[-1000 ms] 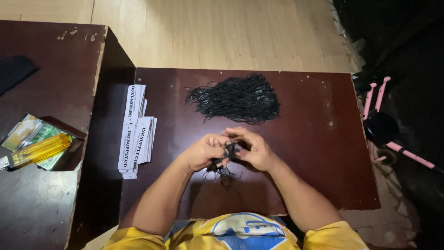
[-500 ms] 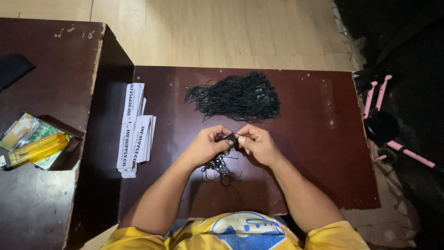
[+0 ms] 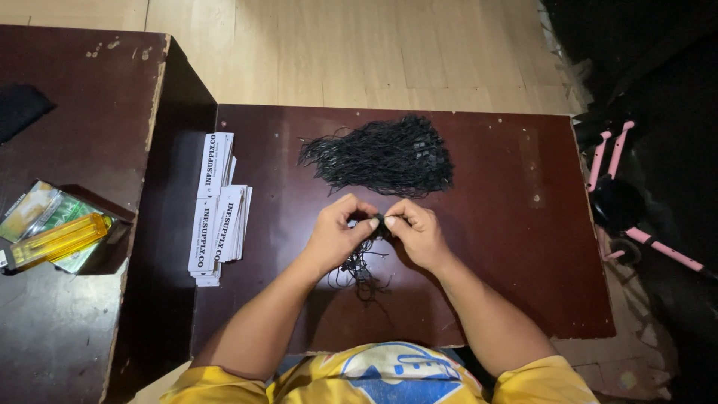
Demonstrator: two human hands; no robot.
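Head view: above the middle of the dark red-brown table (image 3: 523,247), the left hand (image 3: 334,237) and right hand (image 3: 419,233) meet fingertip to fingertip, both pinching a small bunch of thin black strings (image 3: 361,265) whose frayed loose ends dangle onto the tabletop just below the hands.

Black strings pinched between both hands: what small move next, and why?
Probably draw one string free of the small bunch. Both the left hand and the right hand pinch its top together at the fingertips, loose ends dangling tangled below, with the big string pile behind and the white paper tags lying to the left.
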